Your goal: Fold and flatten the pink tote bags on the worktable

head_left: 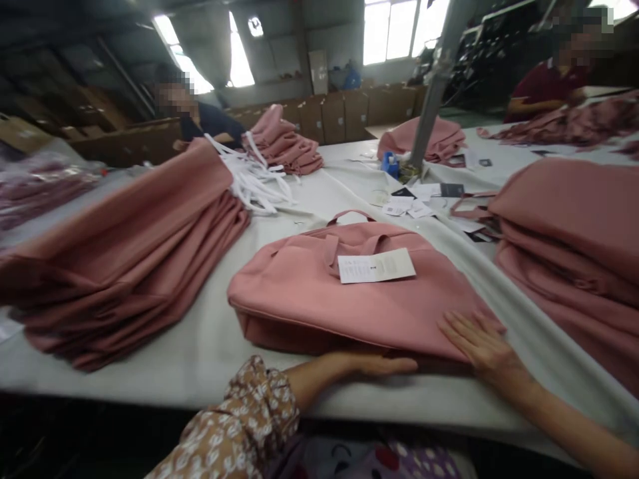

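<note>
A pink bag (299,286) with two short handles lies flat in front of me on the white-covered table. A white printed tag (377,266) rests on its upper face beside a handle. My left hand (374,366) is at the bag's near lower edge, fingers stretched out to the right along its side. Pressed flat on the bag's right end is my right hand (474,342), its fingers spread. Neither hand grips anything.
Stacked pink bags lie on the left (134,246) and right (574,246). Loose tags (409,206), a blue object (391,164) and a metal post (432,93) are beyond. Two people work across the table, one at far left (210,123), another at far right (544,90).
</note>
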Demonstrator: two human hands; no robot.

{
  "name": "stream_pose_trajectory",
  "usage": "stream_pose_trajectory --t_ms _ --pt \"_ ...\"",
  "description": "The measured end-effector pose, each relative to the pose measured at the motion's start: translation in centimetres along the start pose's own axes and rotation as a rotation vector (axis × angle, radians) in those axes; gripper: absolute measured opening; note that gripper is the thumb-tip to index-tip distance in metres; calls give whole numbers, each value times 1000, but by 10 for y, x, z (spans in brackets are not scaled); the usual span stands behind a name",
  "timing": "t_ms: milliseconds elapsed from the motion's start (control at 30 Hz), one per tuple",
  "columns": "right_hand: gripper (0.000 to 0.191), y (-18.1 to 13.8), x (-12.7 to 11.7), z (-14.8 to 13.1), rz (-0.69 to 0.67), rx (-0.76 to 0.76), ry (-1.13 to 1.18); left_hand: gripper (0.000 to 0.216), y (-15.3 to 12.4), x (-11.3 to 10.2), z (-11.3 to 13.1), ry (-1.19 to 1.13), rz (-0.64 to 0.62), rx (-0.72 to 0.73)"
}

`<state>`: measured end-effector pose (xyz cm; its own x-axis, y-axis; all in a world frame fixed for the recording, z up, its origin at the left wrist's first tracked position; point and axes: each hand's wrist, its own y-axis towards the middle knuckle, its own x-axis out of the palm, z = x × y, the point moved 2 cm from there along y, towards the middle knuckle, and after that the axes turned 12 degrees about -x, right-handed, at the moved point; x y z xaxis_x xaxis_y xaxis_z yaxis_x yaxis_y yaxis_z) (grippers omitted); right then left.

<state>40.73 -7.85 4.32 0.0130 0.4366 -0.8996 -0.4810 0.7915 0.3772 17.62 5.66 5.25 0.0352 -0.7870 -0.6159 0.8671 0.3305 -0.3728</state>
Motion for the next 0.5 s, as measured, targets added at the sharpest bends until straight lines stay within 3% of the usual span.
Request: stream_pose_trajectory --t_ms 67,167,233,300,333,400,467,500 --pt "67 -4 7 4 22 -19 -15 58 -28 -1 -4 -53 124 -43" --pt "68 -8 13 5 65 -47 -27 46 -83 -20 2 80 405 157" --pt "69 -7 12 6 73 -60 -35 36 -119 -57 5 396 581 292" --pt "70 -5 8 6 64 -66 -43 62 -142 -109 -5 722 707 105" --pt "71 -3 6 6 55 -66 -45 72 -149 -134 -15 835 713 -32" --pt "72 -1 3 5 34 -68 -47 72 -154 -166 -42 930 525 -227" --pt "72 0 3 3 13 -66 -46 67 -154 -167 -70 934 352 -302" --pt "72 0 3 1 6 -65 -46 68 -153 -158 -83 931 330 -319"
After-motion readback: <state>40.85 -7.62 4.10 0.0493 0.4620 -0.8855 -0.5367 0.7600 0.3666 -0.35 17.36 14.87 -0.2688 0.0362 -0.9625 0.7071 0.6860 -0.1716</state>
